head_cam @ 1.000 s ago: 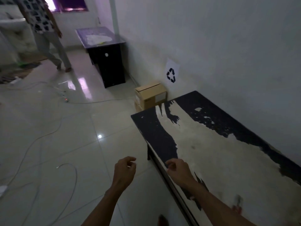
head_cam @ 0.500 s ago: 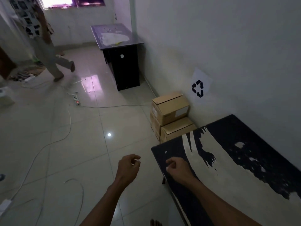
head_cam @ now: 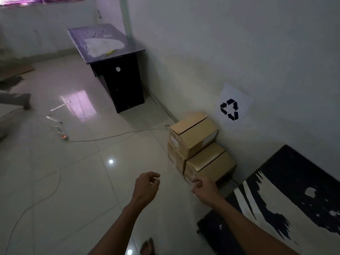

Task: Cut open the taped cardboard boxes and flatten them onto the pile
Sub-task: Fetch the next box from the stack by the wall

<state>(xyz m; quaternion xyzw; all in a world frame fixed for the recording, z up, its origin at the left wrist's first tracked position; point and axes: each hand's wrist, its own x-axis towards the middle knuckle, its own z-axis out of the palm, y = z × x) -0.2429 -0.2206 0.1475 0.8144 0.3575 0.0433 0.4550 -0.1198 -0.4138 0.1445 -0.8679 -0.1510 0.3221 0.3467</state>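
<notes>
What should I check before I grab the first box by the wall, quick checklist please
1. Left hand free: ok, loosely curled, holding nothing.
2. Right hand free: ok, nothing in it.
3. Cutter on hand: not ok; a yellow item lies on the far table, too small to identify.
4. Top box reachable: ok, nothing on it.
5. Tape on boxes: cannot tell.
6. Floor path: not ok, cable runs toward the boxes.

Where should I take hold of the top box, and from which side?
Grip the top box by its two short ends, coming from above and the room side. It lies free on the stack with the wall close behind it, so both ends look reachable and it should lift straight up.
</notes>
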